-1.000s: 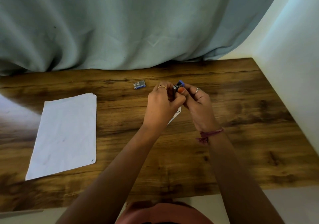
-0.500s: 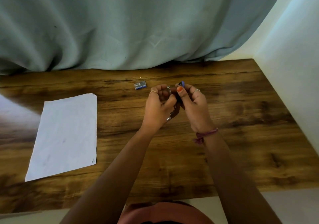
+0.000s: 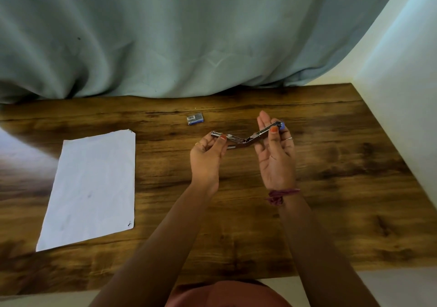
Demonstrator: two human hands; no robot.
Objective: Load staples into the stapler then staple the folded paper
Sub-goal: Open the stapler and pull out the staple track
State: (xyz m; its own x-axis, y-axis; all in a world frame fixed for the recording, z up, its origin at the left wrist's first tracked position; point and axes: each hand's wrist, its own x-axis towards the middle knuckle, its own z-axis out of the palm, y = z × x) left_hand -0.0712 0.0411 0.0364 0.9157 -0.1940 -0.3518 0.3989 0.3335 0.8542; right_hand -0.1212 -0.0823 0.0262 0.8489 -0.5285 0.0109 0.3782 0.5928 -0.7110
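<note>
1. Currently, the stapler [image 3: 246, 138] is held above the desk [image 3: 331, 188], swung wide open into a shallow V, hinge at the bottom middle.
2. Left hand [image 3: 208, 157]: grip clenched on the left arm of the stapler, thumb on top near its tip, fingers underneath.
3. Right hand [image 3: 276, 155]: grip pinching the right arm near its blue end, thumb against the metal; the remaining fingers stand loosely extended.
4. Handling, as a judgement: the stapler is small, light and rigid, mostly bare metal. Polished metal may slip, so hold each arm by its flat sides, clear of the hinge, where skin can get pinched.
5. Whether the channel already holds staples cannot be told; it is too small to read.
6. The staple box [image 3: 195, 119] lies on the desk beyond the hands, well apart from them. A strip of staples is likely brittle and should be held by its long edges.
7. The paper [image 3: 92, 188] lies flat on the desk to the left, well apart from both hands. It is thin, limp and untouched.
8. Stage estimate: loading is in hand; stapling is not yet begun.
</note>
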